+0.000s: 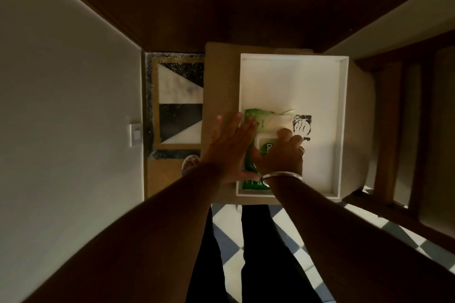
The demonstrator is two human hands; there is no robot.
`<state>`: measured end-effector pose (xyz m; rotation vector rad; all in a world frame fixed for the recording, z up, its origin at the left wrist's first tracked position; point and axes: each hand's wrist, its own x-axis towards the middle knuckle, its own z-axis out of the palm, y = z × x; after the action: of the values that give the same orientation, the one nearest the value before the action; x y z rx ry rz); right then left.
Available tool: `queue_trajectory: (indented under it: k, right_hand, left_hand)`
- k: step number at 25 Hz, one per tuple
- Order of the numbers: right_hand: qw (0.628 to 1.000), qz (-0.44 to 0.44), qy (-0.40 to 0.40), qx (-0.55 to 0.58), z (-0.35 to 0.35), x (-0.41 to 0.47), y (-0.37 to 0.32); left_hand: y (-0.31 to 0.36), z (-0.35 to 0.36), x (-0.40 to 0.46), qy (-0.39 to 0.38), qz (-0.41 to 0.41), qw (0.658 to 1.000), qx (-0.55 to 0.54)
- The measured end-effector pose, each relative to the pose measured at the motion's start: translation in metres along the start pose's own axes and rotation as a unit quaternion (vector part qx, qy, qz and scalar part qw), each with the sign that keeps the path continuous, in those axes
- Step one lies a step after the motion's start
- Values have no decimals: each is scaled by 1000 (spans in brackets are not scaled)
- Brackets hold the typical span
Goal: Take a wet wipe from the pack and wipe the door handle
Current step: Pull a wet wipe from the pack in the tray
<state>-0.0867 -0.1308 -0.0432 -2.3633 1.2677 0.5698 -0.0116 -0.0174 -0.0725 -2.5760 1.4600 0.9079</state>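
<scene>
green wipe pack (250,115); white tray (295,81); black-and-white checkered floor (307,253)

pack (251,115): mostly covered by both hands | lid label: partly hidden | forearms: cut off below

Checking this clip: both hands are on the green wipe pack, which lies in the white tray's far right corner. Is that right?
Not quite. The head view shows both hands, left hand and right hand, on the green wipe pack, but it lies along the near left side of the white tray, not in the far right corner, which is bare.
</scene>
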Motion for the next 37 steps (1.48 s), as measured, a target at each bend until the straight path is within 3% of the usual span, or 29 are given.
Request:
queue_trajectory:
  k: [3, 7, 12, 14, 17, 24, 28, 32, 34, 37]
  right_hand:
    - [999, 25, -33, -6, -4, 3, -4]
    - [998, -16, -64, -20, -12, -4, -2]
    - [983, -42, -72, 162, -35, -7, 49]
    - [990, 3, -55, 128, -42, 0, 72]
    - [989, 68, -105, 80, -42, 13, 85]
    - [990, 43, -83, 109, -38, 9, 87]
    - [988, 24, -83, 129, -39, 6, 89]
    - [989, -13, -81, 122, -43, 0, 83]
    - [989, -48, -83, 115, -45, -7, 76]
    - [981, -139, -112, 80, -45, -21, 61]
  left_hand:
    - [2, 2, 1, 9, -1, 1000, 3]
    - [3, -1, -1, 4, -4, 1000, 19]
    - [6, -4, -3, 16, -7, 1000, 25]
    - [6, -4, -4, 22, -16, 999, 27]
    - [9, -5, -6, 38, -9, 999, 35]
    - [31, -24, 8, 127, 99, 987, -22]
    - [40, -32, 20, 127, 166, 978, -10]
    - [29, -44, 10, 118, 151, 981, -25]
    - [19, -52, -1, 130, 139, 977, -95]
    - [7, -56, -17, 167, 51, 965, -197]
